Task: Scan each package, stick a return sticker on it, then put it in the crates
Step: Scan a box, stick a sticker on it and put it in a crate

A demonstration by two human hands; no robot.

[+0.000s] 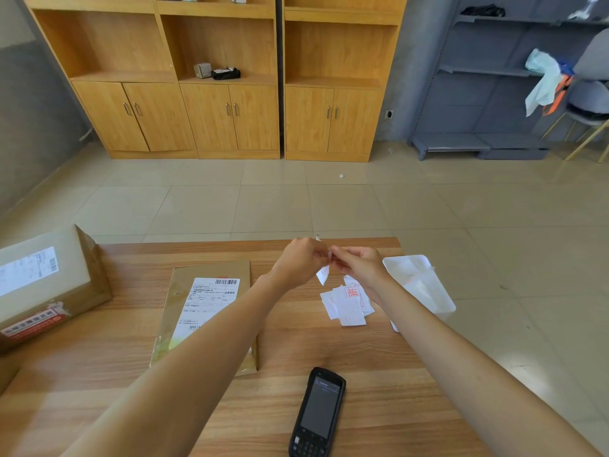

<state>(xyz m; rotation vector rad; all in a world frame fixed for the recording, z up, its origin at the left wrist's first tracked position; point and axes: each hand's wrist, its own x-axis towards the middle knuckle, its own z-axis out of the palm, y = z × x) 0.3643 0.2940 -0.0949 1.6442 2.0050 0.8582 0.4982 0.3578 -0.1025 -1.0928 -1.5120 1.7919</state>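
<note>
A flat brown package (184, 298) with a white shipping label lies in the middle of the wooden table. Above the table's far part, my left hand (298, 262) and my right hand (359, 263) meet and both pinch a small white return sticker (324, 275), whose lower end hangs down between them. A loose pile of return stickers (347, 303) with red print lies under my right wrist. The black handheld scanner (318, 413) rests near the front edge, screen up. A larger cardboard box (43, 285) with a label and red tape stands at the left edge.
A white plastic crate (438, 291) sits off the table's right edge. Wooden cabinets (214, 113) line the far wall across a tiled floor, with grey metal shelving (478, 94) and a chair at the right.
</note>
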